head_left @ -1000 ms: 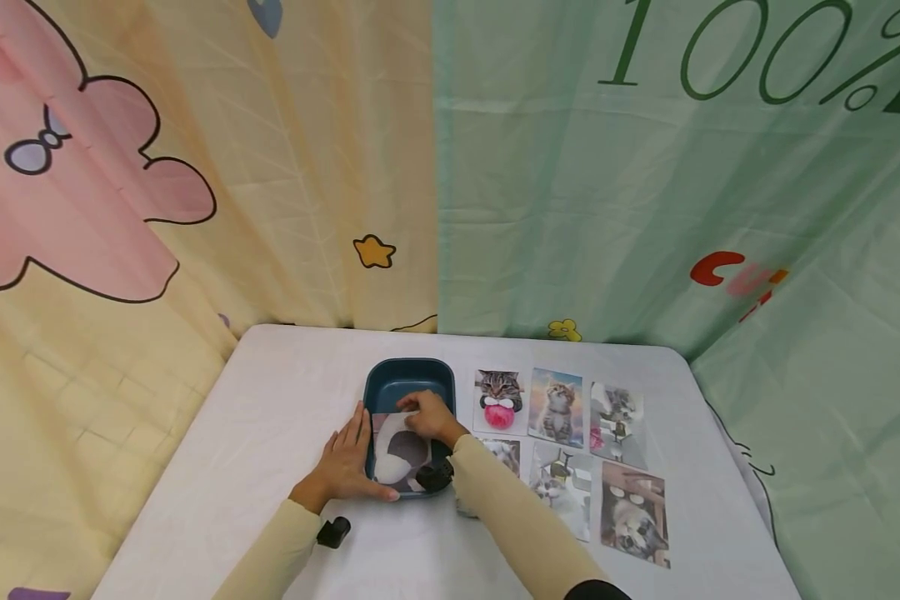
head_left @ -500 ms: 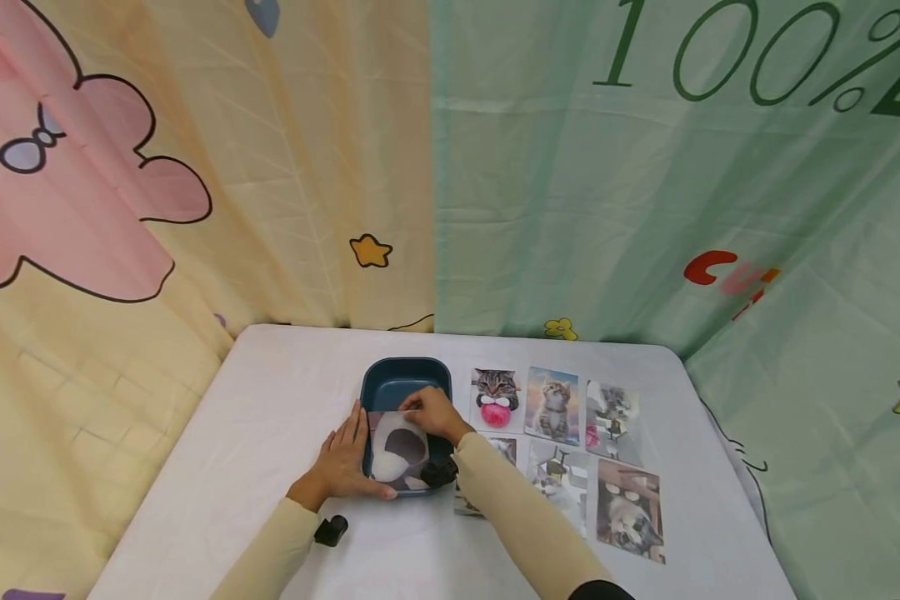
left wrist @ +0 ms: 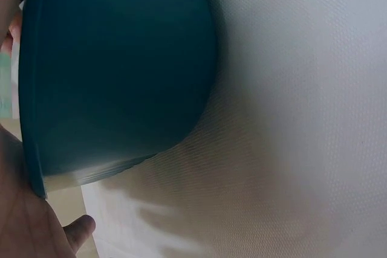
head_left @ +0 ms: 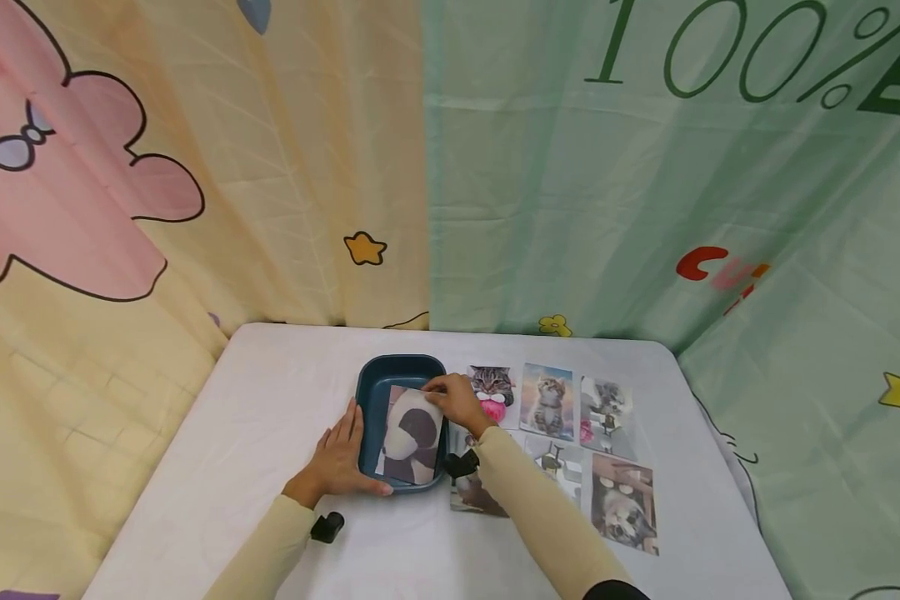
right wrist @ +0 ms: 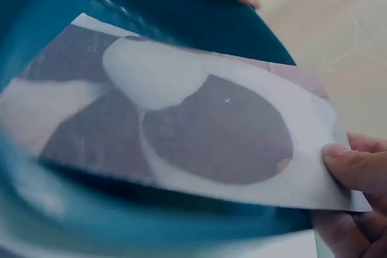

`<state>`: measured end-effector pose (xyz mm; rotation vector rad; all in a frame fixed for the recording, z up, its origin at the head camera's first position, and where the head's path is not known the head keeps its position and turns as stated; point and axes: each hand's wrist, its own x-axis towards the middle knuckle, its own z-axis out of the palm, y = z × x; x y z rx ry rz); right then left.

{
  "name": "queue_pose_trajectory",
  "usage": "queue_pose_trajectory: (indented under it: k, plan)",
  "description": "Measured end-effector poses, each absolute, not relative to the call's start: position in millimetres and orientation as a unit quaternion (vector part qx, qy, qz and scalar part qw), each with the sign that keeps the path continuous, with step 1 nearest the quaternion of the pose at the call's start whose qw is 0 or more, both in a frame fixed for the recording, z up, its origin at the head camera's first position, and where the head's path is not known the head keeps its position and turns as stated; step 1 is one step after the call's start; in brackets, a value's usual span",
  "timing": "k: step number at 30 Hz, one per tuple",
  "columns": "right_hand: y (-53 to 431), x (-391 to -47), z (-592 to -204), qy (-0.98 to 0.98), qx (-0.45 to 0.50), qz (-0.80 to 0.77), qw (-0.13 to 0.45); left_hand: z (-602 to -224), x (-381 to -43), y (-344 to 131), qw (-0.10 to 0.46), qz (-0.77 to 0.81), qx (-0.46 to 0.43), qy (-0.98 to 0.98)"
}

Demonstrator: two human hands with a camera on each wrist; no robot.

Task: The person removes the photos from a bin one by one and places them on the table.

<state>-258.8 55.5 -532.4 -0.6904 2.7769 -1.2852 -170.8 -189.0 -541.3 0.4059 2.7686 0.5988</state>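
Note:
A dark teal basin (head_left: 371, 392) with rounded corners stands on the white-covered table. My left hand (head_left: 337, 458) rests along its left side, fingers straight against the rim and thumb at the near edge. In the left wrist view, the palm meets the rim of the basin (left wrist: 121, 70). Between thumb and fingers, my right hand (head_left: 457, 400) pinches the far right corner of a picture card (head_left: 412, 437) printed with a grey-and-white animal. That card (right wrist: 217, 119) slants over the basin, its far end reaching down inside in the right wrist view.
Right of the basin lie several cat picture cards in two rows, among them a kitten card (head_left: 547, 400) and a brown-toned cat card (head_left: 624, 504). The right sleeve (head_left: 540, 508) covers part of the near row. Printed curtains (head_left: 540, 200) enclose the table (head_left: 270, 400).
My right hand has moved right and slightly away from me, lifting and tilting the picture card with it. More of the near-left card shows beside the sleeve. My left hand keeps its place on the basin.

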Motion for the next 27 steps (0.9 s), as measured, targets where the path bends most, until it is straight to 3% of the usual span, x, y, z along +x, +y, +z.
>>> queue_pose_trajectory:
  k: [17,27]
  plan:
    - [134,-244,-523,0.846,-0.083,-0.521,-0.07,-549,-172,-189,0.136,0.214,0.137,0.957]
    - [223,-224,-522,0.81,-0.007,-0.586,-0.025,-549,-176,-191,0.13,0.211,0.142,0.958]
